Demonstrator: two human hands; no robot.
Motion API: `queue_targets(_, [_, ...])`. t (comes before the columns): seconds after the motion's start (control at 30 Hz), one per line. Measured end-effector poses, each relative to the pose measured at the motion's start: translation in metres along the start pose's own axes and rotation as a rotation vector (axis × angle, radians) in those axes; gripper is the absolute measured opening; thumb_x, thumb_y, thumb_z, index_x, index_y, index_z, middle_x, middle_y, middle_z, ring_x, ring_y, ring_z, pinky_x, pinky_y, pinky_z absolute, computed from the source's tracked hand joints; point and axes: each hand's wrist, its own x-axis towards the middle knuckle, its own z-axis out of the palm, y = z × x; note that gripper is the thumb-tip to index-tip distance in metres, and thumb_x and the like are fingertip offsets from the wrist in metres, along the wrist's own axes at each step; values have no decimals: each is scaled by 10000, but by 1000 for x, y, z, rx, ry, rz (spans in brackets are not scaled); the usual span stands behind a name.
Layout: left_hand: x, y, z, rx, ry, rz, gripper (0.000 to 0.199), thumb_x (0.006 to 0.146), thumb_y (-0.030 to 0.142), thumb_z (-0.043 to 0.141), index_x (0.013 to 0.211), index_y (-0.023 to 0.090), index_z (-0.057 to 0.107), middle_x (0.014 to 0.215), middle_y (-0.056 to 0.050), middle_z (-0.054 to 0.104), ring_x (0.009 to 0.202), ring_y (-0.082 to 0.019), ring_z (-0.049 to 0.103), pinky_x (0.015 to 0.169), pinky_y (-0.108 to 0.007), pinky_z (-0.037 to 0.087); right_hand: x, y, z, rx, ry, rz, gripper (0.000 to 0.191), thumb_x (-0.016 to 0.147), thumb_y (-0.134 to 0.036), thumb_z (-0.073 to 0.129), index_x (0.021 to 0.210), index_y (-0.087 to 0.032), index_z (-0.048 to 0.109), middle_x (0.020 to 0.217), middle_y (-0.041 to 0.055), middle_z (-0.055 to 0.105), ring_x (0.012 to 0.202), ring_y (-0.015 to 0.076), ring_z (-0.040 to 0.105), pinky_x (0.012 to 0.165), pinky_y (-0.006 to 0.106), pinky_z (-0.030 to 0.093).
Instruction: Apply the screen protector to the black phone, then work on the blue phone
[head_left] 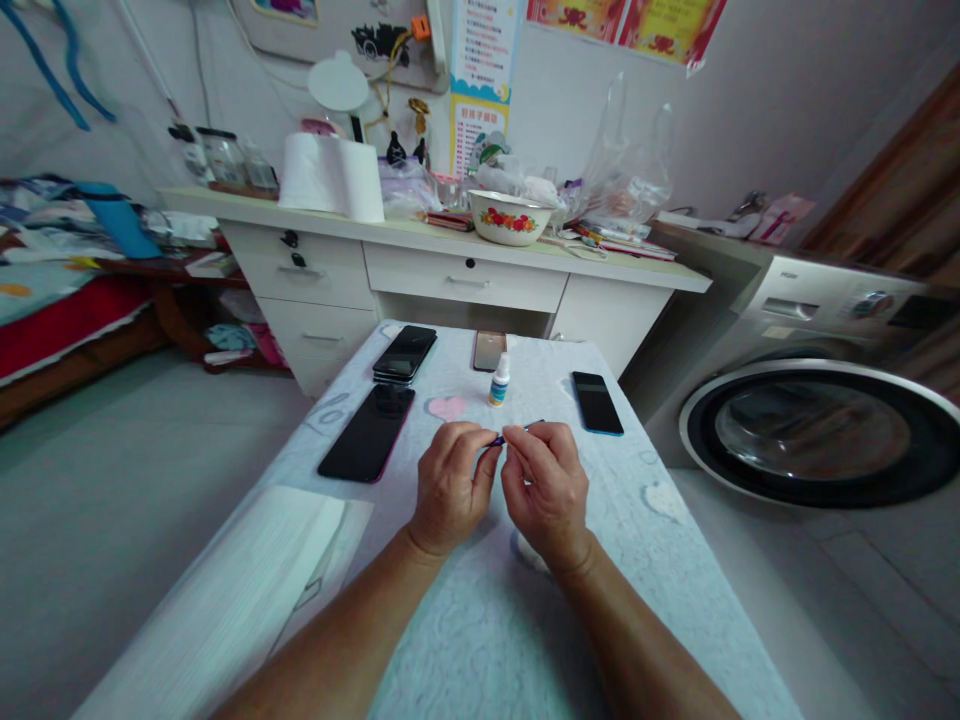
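Over the middle of the cloth-covered table, my left hand and my right hand meet with fingers pinched on a thin dark blue object, whose dark tip sticks out past my right fingers. What it is cannot be made out. Just beyond my hands a small white bottle with a blue and yellow label stands upright. A large black phone or tablet lies left of my left hand. To the right of my right hand lies a black phone with a blue edge.
Stacked dark phones and a brownish phone or case lie at the table's far end. White folded sheets cover the left near side. Beyond stand a desk with a flowered bowl and a washing machine.
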Motion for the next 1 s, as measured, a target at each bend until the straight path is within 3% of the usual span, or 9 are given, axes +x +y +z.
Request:
queue_targets(0.23, [0, 0, -1, -18, -5, -23, 103, 883, 182, 485, 974, 187, 531, 890, -55, 596, 873, -165, 572, 732, -291, 510, -3, -5, 3, 1, -17, -44, 344, 817, -65, 523, 1119, -202, 613, 890, 54, 544, 787, 147, 580, 671, 274, 543])
queue_targets(0.73, [2, -3, -1, -22, 21, -19, 89, 859, 169, 535, 945, 185, 518, 864, -39, 577, 859, -158, 563, 739, -283, 486, 6, 15, -6, -76, 66, 20, 293, 797, -65, 533, 1028, -212, 638, 868, 33, 514, 761, 140, 563, 646, 266, 520])
queue_targets(1.0, [2, -2, -1, -30, 27, -19, 93, 861, 159, 536, 948, 179, 512, 868, -39, 567, 866, -157, 556, 749, -283, 483, 5, 11, -4, -65, 54, 6, 309, 809, -60, 530, 1066, -207, 618, 877, 36, 513, 764, 140, 560, 647, 266, 516])
